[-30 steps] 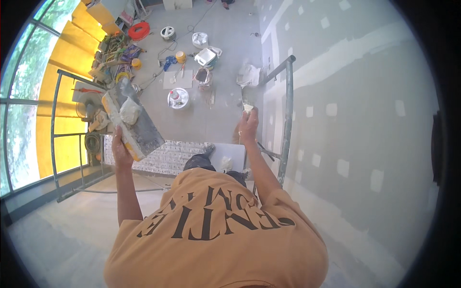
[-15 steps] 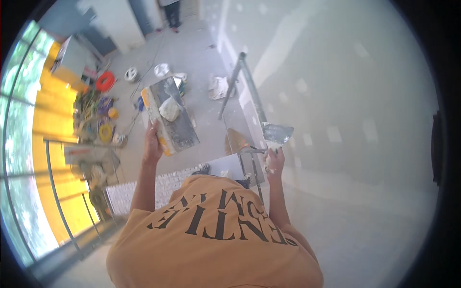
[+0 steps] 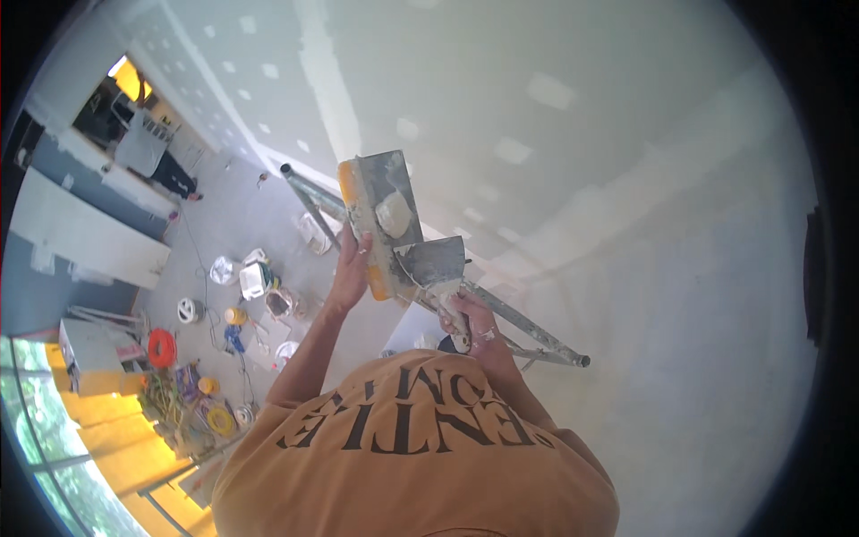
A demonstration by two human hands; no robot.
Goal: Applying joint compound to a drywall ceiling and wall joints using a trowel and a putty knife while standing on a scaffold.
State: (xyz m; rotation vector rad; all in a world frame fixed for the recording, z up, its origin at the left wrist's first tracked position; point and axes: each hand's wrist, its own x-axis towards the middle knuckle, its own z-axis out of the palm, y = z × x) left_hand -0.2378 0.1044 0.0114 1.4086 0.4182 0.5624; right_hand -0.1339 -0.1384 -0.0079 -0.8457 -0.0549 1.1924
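Note:
My left hand (image 3: 351, 268) grips a wide drywall trowel (image 3: 400, 174) by its orange-yellow edge, fingers wrapped round its side. On its grey blade sits a lump of white joint compound (image 3: 394, 216). My right hand (image 3: 476, 324) is closed round the handle of a putty knife (image 3: 437, 261), whose broad metal blade overlaps the lower end of the trowel. White smears mark the right hand and the knife's neck. Whether the two blades touch, I cannot tell.
A plasterboard wall (image 3: 608, 170) with white filled patches rises ahead and right. Metal scaffold rails (image 3: 528, 322) run close below my hands. Down on the floor are a white bucket (image 3: 255, 280), a red coil (image 3: 162, 347) and cables. Another person (image 3: 148, 148) stands far left.
My view has swung right toward the wall. The putty knife, held apart at the right before, is now up against or over the trowel. Both hands keep their holds.

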